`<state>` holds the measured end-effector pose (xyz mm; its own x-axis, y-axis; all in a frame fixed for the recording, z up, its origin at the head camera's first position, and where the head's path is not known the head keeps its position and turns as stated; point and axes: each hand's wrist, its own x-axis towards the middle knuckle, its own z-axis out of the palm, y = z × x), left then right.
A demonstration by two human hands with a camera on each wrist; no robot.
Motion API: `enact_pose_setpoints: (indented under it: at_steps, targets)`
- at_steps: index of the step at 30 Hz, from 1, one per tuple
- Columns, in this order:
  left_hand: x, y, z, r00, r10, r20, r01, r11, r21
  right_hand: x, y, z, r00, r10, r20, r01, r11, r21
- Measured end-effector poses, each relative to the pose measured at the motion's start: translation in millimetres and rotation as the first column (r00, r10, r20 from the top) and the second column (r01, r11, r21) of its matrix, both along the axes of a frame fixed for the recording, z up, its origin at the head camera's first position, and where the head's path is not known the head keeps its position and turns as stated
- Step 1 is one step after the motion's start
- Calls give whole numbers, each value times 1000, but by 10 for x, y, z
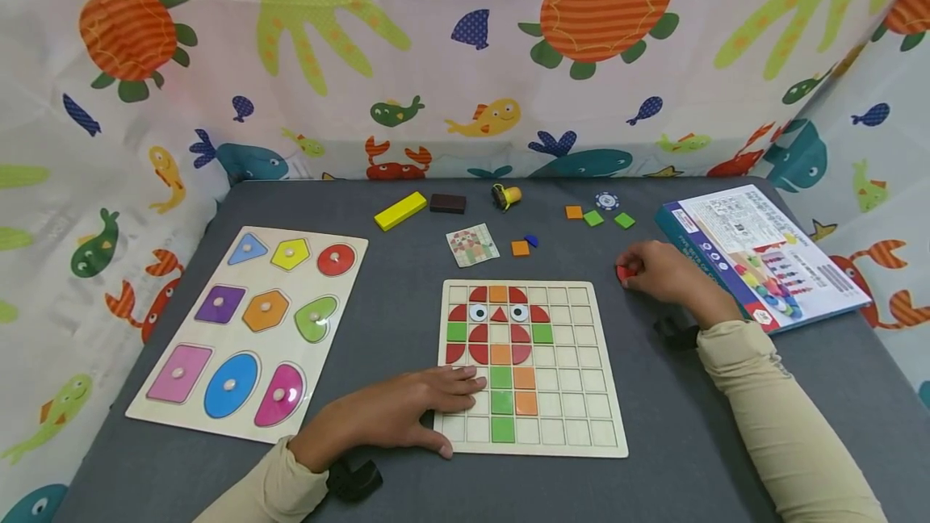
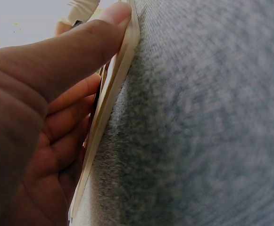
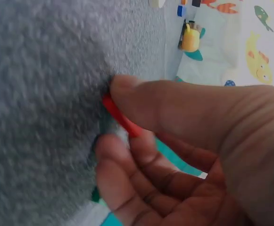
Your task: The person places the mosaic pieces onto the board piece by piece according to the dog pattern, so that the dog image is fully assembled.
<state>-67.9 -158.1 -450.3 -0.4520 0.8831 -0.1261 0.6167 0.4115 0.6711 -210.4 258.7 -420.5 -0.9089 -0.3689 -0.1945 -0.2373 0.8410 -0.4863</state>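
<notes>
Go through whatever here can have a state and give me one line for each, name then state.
Wooden grid mosaic board: flat on table, partly filled with tiles.
Small red tile: pinched at the table surface.
Right hand: pinches the red tile.
Left hand: flat, pressing the mosaic board's near left corner.
Wooden shape puzzle board: all nine pieces seated.
Blue game box: lying flat.

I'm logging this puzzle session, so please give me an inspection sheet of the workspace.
Surface: grey table.
Job's things: grid board, partly tiled; red piece.
Clutter: shape puzzle, box, pattern card, loose tiles, yellow block.
Hands: left hand rests flat on the board; right hand pinches the red piece.
Cables: nothing seen.
Surroundings: sea-animal print curtain.
</notes>
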Motion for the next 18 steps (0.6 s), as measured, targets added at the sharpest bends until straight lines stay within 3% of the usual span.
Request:
enact_pose_setpoints:
  at_steps: [6,13,18]
  targets:
    - [6,-7,6,1000,4,0,-4,1000,3,67,-98,-37,998,34,-43,-37,997,-74]
    - [3,-2,-4,1000,-2,2,2,1000,5,317,-354,-5,991,136,-2,-133,966,-223]
    - [-6,2,-5,1000,-1,6,1,1000,-2,503,-565,25,978,205,43,-186,942,-279]
